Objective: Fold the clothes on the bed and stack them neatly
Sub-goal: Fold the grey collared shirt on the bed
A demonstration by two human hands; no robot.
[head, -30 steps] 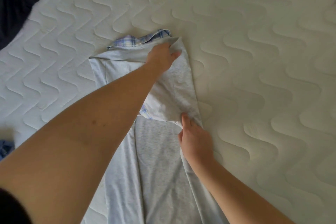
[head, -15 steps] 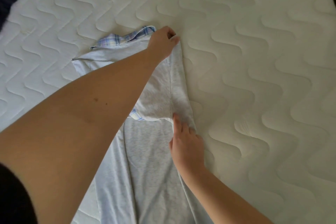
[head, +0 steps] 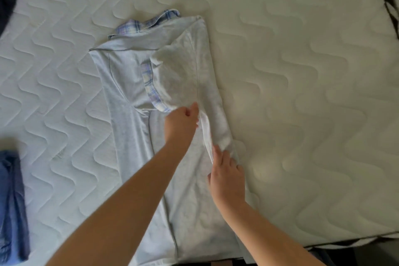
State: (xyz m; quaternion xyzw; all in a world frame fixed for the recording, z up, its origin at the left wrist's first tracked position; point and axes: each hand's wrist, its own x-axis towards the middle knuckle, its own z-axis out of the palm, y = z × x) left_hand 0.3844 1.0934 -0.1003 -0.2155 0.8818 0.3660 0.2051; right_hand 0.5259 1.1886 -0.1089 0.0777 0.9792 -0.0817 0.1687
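At the bottom edge of the frame, the hem of the grey shirt (head: 190, 201) hangs close to the mattress (head: 302, 93) edge, so a hard tug could drag it off. Just above, your right hand (head: 227, 177) lies flat, fingers straight, pinning the folded side seam; lift it early and that fold may spring open. At centre frame your left hand (head: 183, 121) has curled fingers at the sleeve cuff, though whether it pinches cloth I cannot tell. Farther up, the plaid collar (head: 149, 22) pokes out and could bunch. The blue garment (head: 10, 201) sits lower left.
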